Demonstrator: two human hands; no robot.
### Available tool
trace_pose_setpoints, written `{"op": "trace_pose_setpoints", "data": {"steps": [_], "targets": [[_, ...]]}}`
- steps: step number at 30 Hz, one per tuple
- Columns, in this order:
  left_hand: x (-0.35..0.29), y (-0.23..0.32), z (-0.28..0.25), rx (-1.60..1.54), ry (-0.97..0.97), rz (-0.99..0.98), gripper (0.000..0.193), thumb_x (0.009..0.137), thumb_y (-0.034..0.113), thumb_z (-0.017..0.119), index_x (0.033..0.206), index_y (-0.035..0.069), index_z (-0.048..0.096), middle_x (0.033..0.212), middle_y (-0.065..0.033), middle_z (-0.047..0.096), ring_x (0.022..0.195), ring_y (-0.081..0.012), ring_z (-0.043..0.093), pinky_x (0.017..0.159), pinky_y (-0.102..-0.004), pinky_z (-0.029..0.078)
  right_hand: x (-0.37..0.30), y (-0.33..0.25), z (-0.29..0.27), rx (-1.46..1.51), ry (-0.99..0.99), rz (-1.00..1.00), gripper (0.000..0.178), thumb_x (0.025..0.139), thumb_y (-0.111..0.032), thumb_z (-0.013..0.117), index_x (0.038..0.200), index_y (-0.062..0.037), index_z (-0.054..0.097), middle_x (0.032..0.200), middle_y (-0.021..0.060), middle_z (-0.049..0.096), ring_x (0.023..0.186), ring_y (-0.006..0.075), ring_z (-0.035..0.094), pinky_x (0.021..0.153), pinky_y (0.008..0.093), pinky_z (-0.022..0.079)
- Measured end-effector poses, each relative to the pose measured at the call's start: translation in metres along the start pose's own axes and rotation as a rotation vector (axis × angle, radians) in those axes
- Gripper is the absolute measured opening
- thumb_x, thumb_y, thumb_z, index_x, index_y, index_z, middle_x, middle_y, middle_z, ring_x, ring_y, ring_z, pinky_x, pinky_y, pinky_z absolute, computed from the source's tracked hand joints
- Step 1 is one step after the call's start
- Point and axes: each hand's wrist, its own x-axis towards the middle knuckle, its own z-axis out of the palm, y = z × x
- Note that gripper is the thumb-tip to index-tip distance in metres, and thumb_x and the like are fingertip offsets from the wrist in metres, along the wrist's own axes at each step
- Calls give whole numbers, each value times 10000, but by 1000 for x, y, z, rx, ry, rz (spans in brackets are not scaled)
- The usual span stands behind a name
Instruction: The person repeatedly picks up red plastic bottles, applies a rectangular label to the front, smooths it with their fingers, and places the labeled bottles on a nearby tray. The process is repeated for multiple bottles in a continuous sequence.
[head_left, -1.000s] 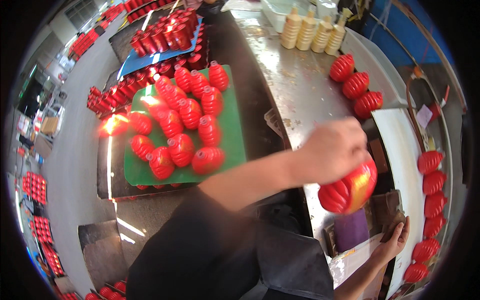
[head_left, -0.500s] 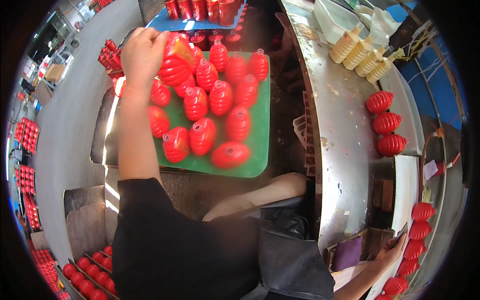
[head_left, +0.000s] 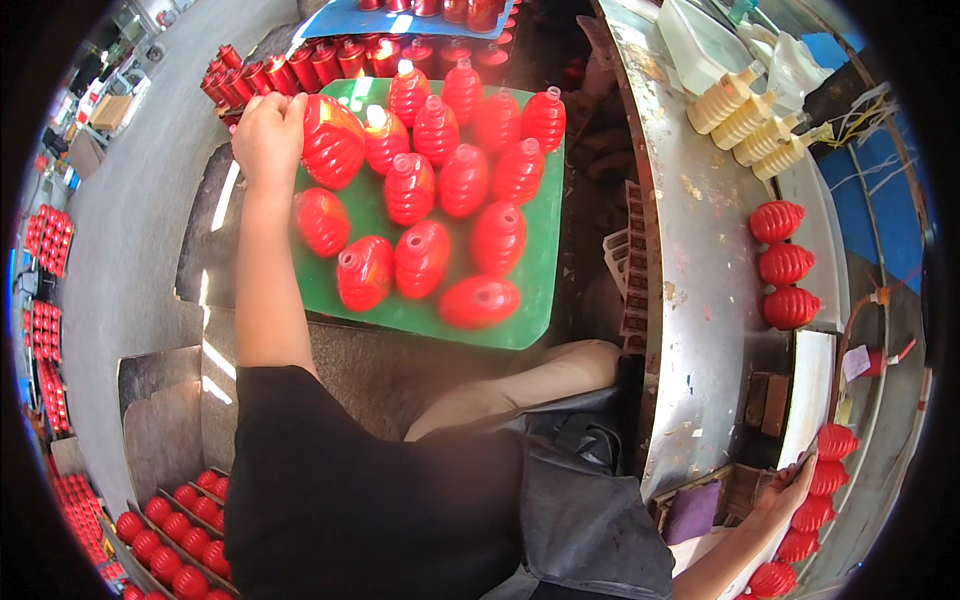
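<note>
My left hand (head_left: 268,140) is closed on a red ribbed bottle (head_left: 335,142), tilted over the far left part of a green tray (head_left: 420,322). My fingertips are partly hidden behind it. Several similar red bottles (head_left: 410,190) stand on the tray, most with open clear necks; one at the near right corner leans toward me. Out to the right, my right hand (head_left: 785,500) has its fingers stretched out along a white panel (head_left: 812,375). It lies beside a row of red ribbed bottles (head_left: 812,513), and I see nothing held in it.
A metal worktop (head_left: 690,330) runs down the right, bearing cream ribbed bottles (head_left: 755,118) and three red ones (head_left: 785,265). Beyond the tray is a blue board (head_left: 400,22) with red containers. Partitioned boxes of red bottles (head_left: 175,525) stand at lower left.
The view has shifted, so the tray appears farther right. My left hand has moved left and lowered the bottle toward the tray's left side, uncovering bottles behind it. My right hand stays by the panel.
</note>
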Motion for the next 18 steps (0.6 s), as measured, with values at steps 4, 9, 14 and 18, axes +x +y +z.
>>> {"op": "trace_pose_setpoints", "data": {"steps": [4, 9, 14, 18], "targets": [[2, -1, 1, 2, -40, 27, 318, 913, 347, 760, 808, 50, 714, 863, -125, 677, 813, -348, 680, 755, -461, 531, 10, 4, 5, 26, -105, 38, 239, 1020, -248, 724, 1210, -104, 709, 915, -29, 678, 667, 59, 550, 540, 203, 419], [-19, 6, 11, 4, -186, 1, 357, 919, 359, 742, 802, 24, 704, 857, -150, 675, 822, -352, 673, 764, -471, 519, 16, 10, 11, 29, -145, 38, 251, 1029, -240, 711, 1242, -107, 708, 976, -19, 710, 666, 64, 562, 541, 201, 430], [-48, 13, 29, -41, -293, -55, 339, 888, 321, 771, 777, 12, 688, 873, -192, 676, 838, -405, 681, 772, -517, 537, 21, 15, 4, 23, -139, -6, 262, 1030, -237, 710, 1253, -100, 705, 1006, 7, 724, 657, 63, 581, 530, 202, 445], [-65, 6, 52, 25, -250, -35, 325, 861, 308, 790, 767, 13, 691, 873, -196, 678, 828, -415, 682, 771, -525, 542, 26, 22, -13, 50, -130, 34, 289, 1031, -260, 708, 1254, -75, 699, 981, 21, 714, 633, 60, 568, 503, 193, 423]]}}
